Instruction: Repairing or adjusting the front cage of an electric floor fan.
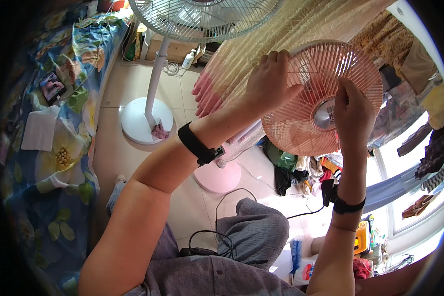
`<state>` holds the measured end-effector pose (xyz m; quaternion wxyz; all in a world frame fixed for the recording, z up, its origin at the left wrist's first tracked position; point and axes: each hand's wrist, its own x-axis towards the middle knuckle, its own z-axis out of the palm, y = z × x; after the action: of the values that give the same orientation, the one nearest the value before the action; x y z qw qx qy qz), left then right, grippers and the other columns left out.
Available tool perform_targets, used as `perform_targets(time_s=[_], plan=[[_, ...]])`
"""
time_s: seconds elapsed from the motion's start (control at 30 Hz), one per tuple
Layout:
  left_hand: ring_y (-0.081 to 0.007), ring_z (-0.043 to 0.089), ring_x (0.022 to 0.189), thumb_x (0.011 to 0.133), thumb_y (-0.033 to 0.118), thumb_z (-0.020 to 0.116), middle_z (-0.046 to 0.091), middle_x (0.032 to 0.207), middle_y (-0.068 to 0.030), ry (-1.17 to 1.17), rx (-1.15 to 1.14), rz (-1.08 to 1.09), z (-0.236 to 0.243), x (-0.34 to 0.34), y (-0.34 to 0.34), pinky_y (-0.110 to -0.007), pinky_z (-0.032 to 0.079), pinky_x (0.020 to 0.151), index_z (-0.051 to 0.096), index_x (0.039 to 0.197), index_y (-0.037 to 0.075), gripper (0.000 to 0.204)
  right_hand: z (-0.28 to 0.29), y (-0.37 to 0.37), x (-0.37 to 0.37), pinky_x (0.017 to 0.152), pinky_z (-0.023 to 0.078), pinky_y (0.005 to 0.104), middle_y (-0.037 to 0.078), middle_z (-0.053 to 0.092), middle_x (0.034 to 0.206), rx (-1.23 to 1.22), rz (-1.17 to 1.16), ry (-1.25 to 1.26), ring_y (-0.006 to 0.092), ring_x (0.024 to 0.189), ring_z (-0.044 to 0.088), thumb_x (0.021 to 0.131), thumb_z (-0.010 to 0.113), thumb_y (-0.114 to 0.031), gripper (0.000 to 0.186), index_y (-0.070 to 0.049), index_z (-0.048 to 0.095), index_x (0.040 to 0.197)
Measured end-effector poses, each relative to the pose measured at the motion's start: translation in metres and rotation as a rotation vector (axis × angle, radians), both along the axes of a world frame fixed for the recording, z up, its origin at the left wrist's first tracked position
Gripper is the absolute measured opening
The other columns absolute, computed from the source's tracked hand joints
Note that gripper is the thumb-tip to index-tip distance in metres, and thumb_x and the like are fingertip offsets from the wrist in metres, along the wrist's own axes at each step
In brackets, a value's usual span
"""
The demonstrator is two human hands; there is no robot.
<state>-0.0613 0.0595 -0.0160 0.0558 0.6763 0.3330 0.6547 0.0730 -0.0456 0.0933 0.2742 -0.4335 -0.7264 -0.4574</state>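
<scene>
Between the two hands: a pink fan (314, 93) is facing the person, its round ribbed grille (292, 132) ringing a silvery hub (323, 116).
Left hand (267, 81): lying open at the rim, thumb standing apart.
Right hand (354, 117): curling before the grille; cannot tell whether it is pinching anything.
Tiled floor (126, 81): bearing a white-based fan (133, 123), heaped clothes (295, 170).
Room: flowered bedding (34, 187) lying left, yellowish curtain (229, 66) hanging behind.

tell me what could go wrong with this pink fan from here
The pink fan could tip on its round base if the left hand or right hand presses hard. The curtain looks close to it and might get caught. The black cable at the right wrist strap could snag if that arm moves.
</scene>
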Motion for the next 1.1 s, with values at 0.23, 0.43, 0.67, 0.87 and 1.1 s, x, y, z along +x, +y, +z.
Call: perform_targets(time_s=[0.23,0.43,0.67,0.87,1.1], plan=[[-0.0412,0.051,0.116,0.077,0.037,0.075,0.049,0.123,-0.0244,0.020,-0.036,0.013,-0.001,-0.003,0.001,-0.047,0.045,0.095,0.039,0.127,-0.003,0.073,-0.009,-0.006,0.014,0.057,0.049,0.0409,0.012,0.066,0.076,-0.066,-0.034,-0.003,0.0313,0.066,0.065,0.088,0.058,-0.014,0.011,-0.007,0.066,0.093],[-0.0402,0.051,0.113,0.075,0.034,0.076,0.052,0.117,-0.0227,0.006,-0.004,0.018,0.000,0.003,0.000,-0.048,0.044,0.096,0.041,0.120,-0.002,0.068,-0.013,0.004,0.022,0.059,0.049,0.0406,0.012,0.065,0.077,-0.120,-0.102,-0.026,0.0315,0.066,0.065,0.087,0.058,-0.014,0.009,-0.007,0.063,0.089],[-0.0391,0.049,0.119,0.077,0.036,0.075,0.049,0.125,-0.0231,0.009,-0.049,-0.030,0.002,0.000,0.004,-0.046,0.043,0.098,0.038,0.130,-0.003,0.075,0.000,0.000,0.009,0.055,0.049,0.0416,0.011,0.065,0.072,0.027,-0.070,-0.022,0.0315,0.063,0.064,0.088,0.058,-0.015,0.009,-0.008,0.064,0.089],[-0.0399,0.048,0.119,0.078,0.035,0.074,0.048,0.126,-0.0237,0.033,-0.072,-0.004,0.002,-0.004,0.000,-0.046,0.043,0.098,0.037,0.130,-0.003,0.074,-0.007,-0.002,0.004,0.056,0.049,0.0416,0.010,0.064,0.071,0.027,-0.033,-0.045,0.0311,0.062,0.064,0.087,0.058,-0.014,0.007,-0.008,0.062,0.086],[-0.0403,0.048,0.120,0.078,0.036,0.074,0.047,0.127,-0.0244,0.020,-0.061,-0.018,0.003,-0.001,-0.002,-0.046,0.043,0.099,0.037,0.131,-0.004,0.076,-0.008,0.008,0.005,0.058,0.051,0.0419,0.013,0.065,0.073,-0.068,-0.271,-0.095,0.0321,0.066,0.065,0.092,0.056,-0.017,0.012,-0.009,0.063,0.087]])
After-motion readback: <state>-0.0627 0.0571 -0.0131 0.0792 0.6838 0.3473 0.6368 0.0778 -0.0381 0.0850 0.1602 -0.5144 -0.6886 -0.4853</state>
